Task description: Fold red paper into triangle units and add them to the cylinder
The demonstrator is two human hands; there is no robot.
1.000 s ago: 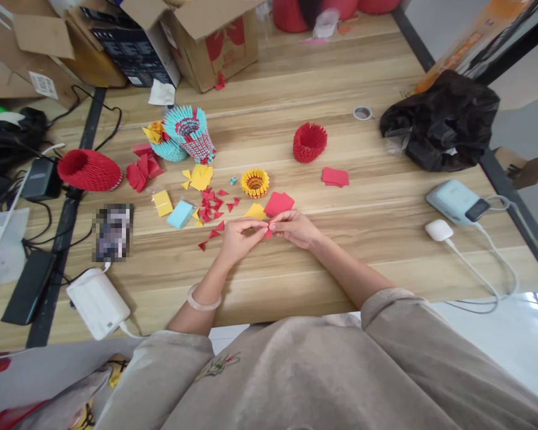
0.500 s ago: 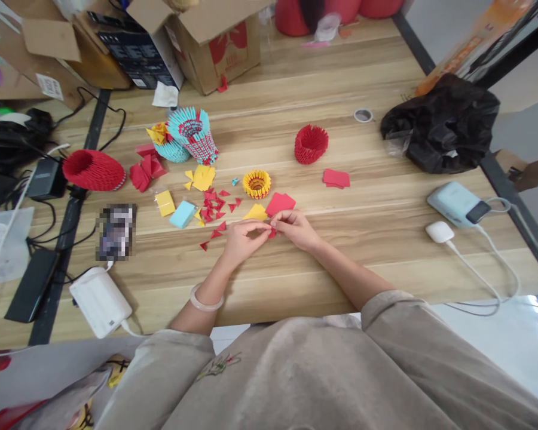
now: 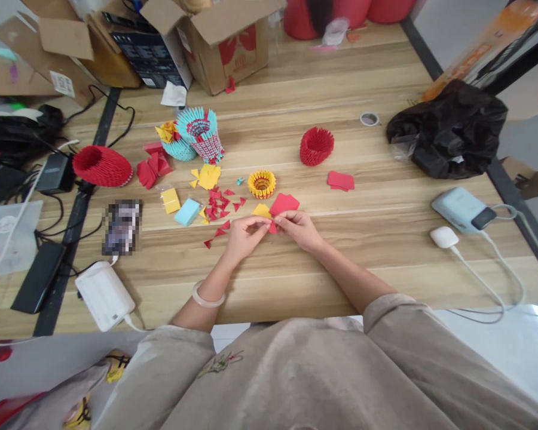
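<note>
Between the fingertips of my two hands is a small piece of red paper, partly covered by the fingers. My left hand pinches it from the left, and my right hand pinches it from the right. Just beyond them lie red paper sheets and a yellow sheet. Left of my hands, several folded red triangles are scattered. A yellow and red ring of folded paper stands behind the sheets.
A red paper bowl and red slips lie to the right. Paper vases stand at the back left, before cardboard boxes. A white power bank and a phone are left; a black bag is right.
The view has shifted slightly, so the table's things sit a little further right. Both hands still hold the red paper; a bit more of it shows below the fingertips.
</note>
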